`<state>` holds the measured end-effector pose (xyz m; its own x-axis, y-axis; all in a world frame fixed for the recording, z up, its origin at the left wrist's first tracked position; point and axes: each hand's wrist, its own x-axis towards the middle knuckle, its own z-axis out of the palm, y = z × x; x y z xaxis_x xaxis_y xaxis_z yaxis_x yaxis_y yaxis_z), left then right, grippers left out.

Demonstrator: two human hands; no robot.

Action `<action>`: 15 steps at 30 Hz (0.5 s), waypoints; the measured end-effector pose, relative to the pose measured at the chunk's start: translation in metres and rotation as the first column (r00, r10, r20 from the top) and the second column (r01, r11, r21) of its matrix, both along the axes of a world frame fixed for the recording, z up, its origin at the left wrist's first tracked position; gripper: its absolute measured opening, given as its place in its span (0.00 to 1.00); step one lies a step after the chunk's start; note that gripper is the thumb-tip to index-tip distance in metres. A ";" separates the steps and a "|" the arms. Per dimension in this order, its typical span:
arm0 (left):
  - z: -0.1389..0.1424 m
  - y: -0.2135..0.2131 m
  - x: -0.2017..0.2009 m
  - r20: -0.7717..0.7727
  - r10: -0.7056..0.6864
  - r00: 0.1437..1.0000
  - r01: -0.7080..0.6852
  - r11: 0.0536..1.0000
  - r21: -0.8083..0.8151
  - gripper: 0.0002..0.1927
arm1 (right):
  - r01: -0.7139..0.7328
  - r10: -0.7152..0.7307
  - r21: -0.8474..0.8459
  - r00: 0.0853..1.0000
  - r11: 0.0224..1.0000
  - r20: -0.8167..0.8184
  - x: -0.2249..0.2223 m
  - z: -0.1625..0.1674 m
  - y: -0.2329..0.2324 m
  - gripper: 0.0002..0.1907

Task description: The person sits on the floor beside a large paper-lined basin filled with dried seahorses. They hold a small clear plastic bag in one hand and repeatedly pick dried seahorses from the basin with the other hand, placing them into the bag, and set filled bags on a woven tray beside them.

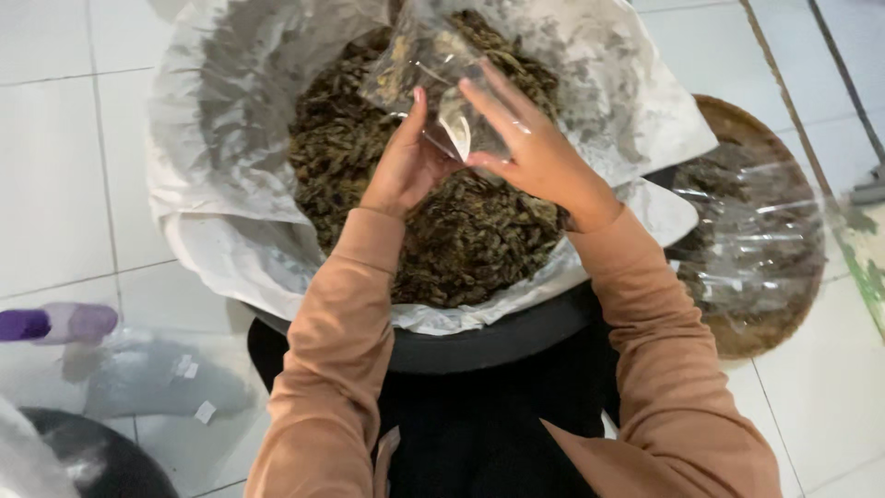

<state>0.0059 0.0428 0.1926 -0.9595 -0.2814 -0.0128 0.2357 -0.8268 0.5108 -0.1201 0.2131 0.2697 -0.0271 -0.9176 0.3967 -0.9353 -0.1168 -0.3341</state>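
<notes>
Both hands (406, 166) (535, 152) behind blurred clear bag (433, 69)

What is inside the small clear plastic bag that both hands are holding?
The small clear plastic bag holds some dried brown leafy bits, like those filling the white-lined black tub below. The right hand and left hand cover its lower part.

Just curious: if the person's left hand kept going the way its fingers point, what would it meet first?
The left hand already touches the small clear plastic bag; beyond it lie the dark dried leaves, though depth is unclear.
</notes>
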 end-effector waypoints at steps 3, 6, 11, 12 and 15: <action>0.032 0.021 0.024 0.074 0.291 0.954 -0.241 0.888 -0.392 0.35 | 0.302 -0.304 -0.113 0.953 0.947 -0.007 -0.031 0.023 0.099 0.41; 0.040 0.022 0.107 -0.333 0.746 0.577 -0.679 0.212 -0.703 0.27 | 0.459 -0.483 -0.254 0.875 0.851 -0.037 -0.061 0.047 0.217 0.35; -0.040 0.044 0.263 -0.404 0.908 -0.113 -0.379 -0.416 -0.827 0.19 | 0.726 -0.713 0.053 0.684 0.686 -0.156 -0.107 0.030 0.348 0.38; -0.067 0.047 0.286 -0.388 0.910 -0.148 -0.257 -0.414 -0.873 0.18 | 0.742 -0.717 0.156 0.670 0.652 -0.193 -0.115 0.018 0.365 0.39; -0.148 0.055 0.345 -0.280 0.956 -0.083 0.103 -0.272 -0.957 0.16 | 0.591 -0.664 0.497 0.747 0.635 -0.039 -0.138 -0.030 0.401 0.39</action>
